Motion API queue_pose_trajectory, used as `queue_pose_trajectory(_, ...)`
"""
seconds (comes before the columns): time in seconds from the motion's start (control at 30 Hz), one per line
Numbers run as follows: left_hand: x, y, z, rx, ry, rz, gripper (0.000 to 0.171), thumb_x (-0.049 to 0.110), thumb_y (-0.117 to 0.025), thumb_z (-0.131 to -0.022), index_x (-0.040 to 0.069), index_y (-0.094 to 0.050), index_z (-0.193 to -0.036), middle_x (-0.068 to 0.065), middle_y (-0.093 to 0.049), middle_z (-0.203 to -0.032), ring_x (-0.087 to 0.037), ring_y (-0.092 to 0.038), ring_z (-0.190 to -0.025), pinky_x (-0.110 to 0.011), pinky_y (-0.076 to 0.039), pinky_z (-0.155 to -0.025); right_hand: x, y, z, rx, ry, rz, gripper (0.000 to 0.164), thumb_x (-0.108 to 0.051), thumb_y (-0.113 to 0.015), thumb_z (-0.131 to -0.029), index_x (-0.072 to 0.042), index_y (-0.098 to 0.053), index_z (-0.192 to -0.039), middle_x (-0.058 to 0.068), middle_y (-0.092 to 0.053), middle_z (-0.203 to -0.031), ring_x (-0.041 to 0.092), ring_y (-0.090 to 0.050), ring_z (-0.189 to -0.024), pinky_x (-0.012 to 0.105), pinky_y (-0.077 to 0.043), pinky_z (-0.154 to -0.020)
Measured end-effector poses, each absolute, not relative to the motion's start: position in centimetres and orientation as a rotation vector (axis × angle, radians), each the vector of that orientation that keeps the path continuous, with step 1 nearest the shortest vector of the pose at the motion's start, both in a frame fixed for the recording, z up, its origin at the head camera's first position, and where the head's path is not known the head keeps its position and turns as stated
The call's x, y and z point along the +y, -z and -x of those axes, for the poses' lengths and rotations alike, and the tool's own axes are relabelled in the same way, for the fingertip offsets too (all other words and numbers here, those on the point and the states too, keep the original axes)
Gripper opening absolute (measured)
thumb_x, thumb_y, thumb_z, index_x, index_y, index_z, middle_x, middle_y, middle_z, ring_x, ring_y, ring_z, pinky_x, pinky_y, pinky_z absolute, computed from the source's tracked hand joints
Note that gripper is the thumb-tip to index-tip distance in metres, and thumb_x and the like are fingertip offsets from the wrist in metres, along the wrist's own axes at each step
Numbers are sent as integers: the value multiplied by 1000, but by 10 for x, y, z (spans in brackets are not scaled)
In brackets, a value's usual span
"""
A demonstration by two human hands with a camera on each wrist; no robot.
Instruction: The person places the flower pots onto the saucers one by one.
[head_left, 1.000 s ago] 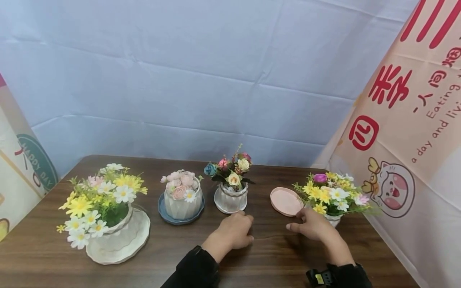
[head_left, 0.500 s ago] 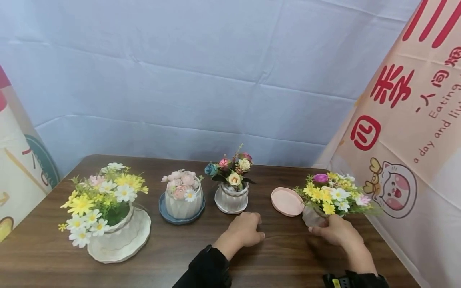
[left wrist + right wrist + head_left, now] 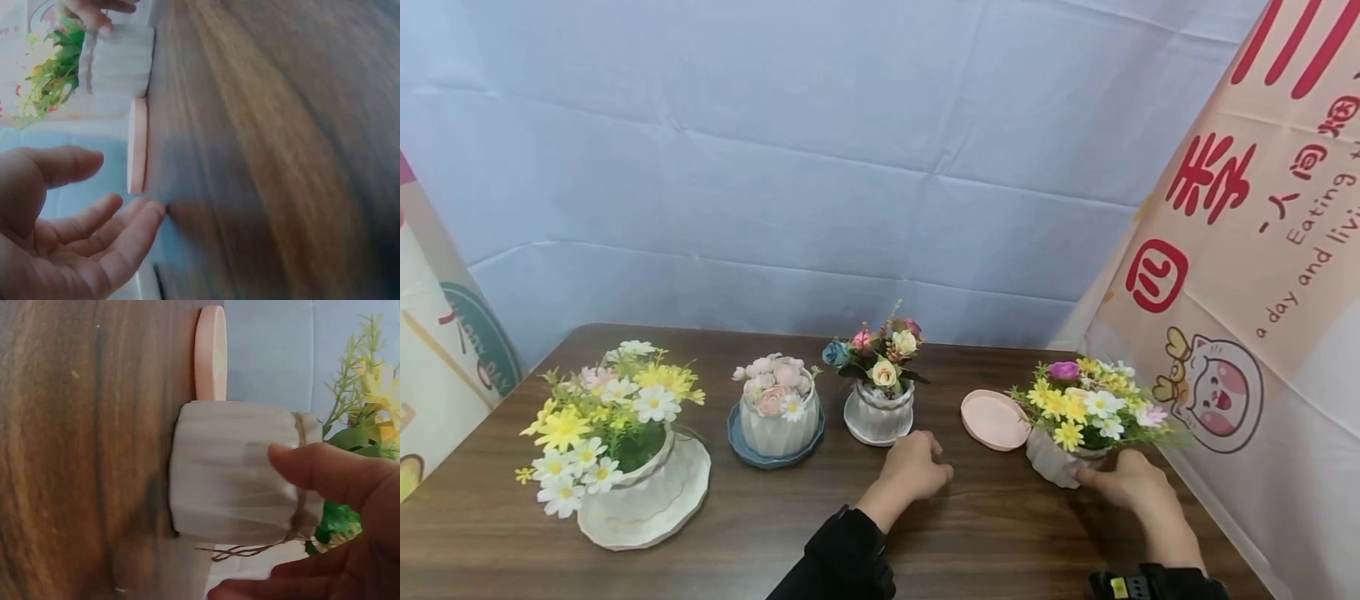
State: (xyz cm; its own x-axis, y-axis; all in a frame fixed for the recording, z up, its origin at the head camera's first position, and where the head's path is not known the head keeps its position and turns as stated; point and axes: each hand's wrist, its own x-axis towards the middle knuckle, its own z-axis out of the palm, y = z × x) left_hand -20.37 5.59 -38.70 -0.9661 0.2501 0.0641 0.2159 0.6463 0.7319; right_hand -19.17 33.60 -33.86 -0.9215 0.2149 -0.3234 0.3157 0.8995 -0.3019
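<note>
My right hand [image 3: 1129,483] is at the right side of a white ribbed flowerpot [image 3: 1054,458] filled with yellow, white and purple flowers [image 3: 1093,404]. In the right wrist view, the thumb [image 3: 300,464] lies against the pot near the twine around its neck, while the other fingers [image 3: 275,589] stretch out past its side, apart from it. Left of that pot lies a round pink saucer [image 3: 996,421] with nothing on it. Over the middle of the table, my left hand [image 3: 913,471] holds nothing, its fingers loosely bent, in front of a small pot of mixed roses [image 3: 882,408].
The rose pot stands on a white saucer [image 3: 857,429]. Farther left, a pot of pale pink flowers [image 3: 778,425] sits on a blue saucer [image 3: 745,446], and a large daisy pot [image 3: 640,492] leans on a white plate [image 3: 688,492]. A pale cloth [image 3: 820,167] hangs behind the table.
My right hand has moved right and toward me, from near the pink saucer to the right side of the flowerpot, uncovering the pot. My left hand has shifted slightly right. The pots stay put.
</note>
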Motion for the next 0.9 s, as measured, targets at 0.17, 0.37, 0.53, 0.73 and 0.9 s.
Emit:
queue_pose_trajectory(0.17, 60, 392, 208, 2773, -1325, -320, 19, 16, -67, -70, 3, -61, -82, -5, -58, -81, -26, -53, -83, -31, -44, -67, 336, 342, 196, 2857, 575, -304, 101, -65, -57, -62, 24, -37, -107, 41, -42, -100, 51, -45, -86, 48, -43, -64)
queue_pose_trajectory(0.37, 73, 404, 220, 2668, -1438, -278, 17, 18, -69, -68, 6, -59, -76, 0, -55, -76, -16, -51, -73, -26, -42, -59, 334, 345, 199, 2868, 661, -246, 98, -59, -56, -69, 25, -30, -112, 43, -37, -107, 52, -42, -93, 50, -41, -71)
queue_pose_trajectory(0.53, 81, 402, 226, 2604, -1482, -226, 14, 15, -68, -69, 8, -56, -66, 2, -53, -57, -11, -49, -53, -22, -40, -48, 334, 348, 202, 2851, 706, -293, 98, -58, -56, -70, 25, -29, -114, 43, -35, -110, 53, -39, -96, 51, -40, -73)
queue_pose_trajectory(0.73, 85, 396, 238, 2618, -1437, -246, 14, 15, -67, -70, 4, -58, -70, -2, -58, -59, -12, -52, -52, -21, -40, -47, 332, 348, 203, 2844, 707, -315, 99, -60, -56, -69, 24, -31, -113, 43, -35, -110, 53, -39, -96, 51, -40, -72)
queue_pose_trajectory(0.9, 89, 397, 246, 2627, -1412, -164, 17, 18, -65, -72, 4, -60, -81, -1, -56, -64, -14, -53, -57, -24, -43, -53, 331, 348, 205, 2828, 693, -305, 101, -61, -54, -69, 25, -27, -115, 44, -33, -111, 53, -37, -97, 51, -39, -73)
